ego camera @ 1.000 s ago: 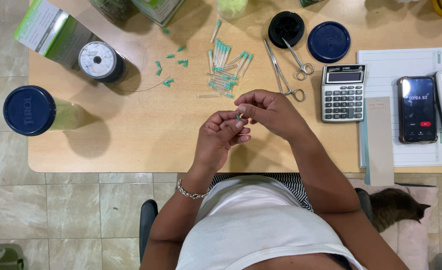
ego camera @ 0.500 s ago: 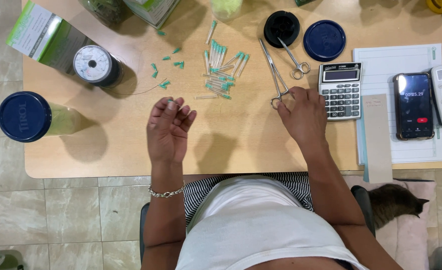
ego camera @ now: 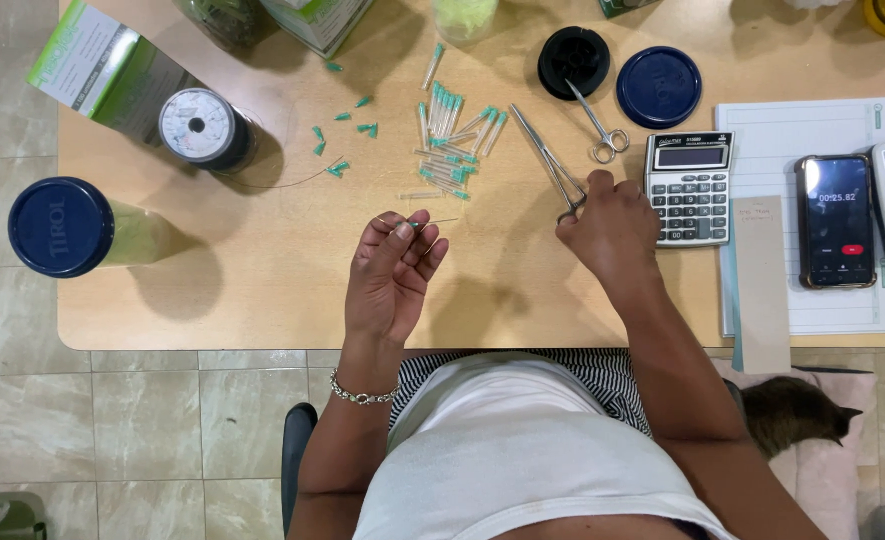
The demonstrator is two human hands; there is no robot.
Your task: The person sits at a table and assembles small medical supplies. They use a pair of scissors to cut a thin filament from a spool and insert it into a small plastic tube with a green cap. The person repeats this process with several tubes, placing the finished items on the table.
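Table (ego camera: 262,290): wooden, needles (ego camera: 447,140) piled at 12 o'clock.
Left hand (ego camera: 392,275): pinching a thin needle (ego camera: 432,222).
Right hand (ego camera: 612,225): grasping forceps (ego camera: 547,160) at 1 o'clock.

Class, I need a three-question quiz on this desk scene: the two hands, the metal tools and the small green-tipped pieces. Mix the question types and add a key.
1. True or false: the right hand rests on the handles of the long metal clamp.
2. What does the left hand pinch in its fingertips?
A. a thin needle-like piece with a green end
B. the small scissors
C. the spool of thread
3. Fill in: the small scissors lie between the black lid and the ______.

Key
1. True.
2. A: the thin needle-like piece sticks out from the fingertips.
3. Calculator.
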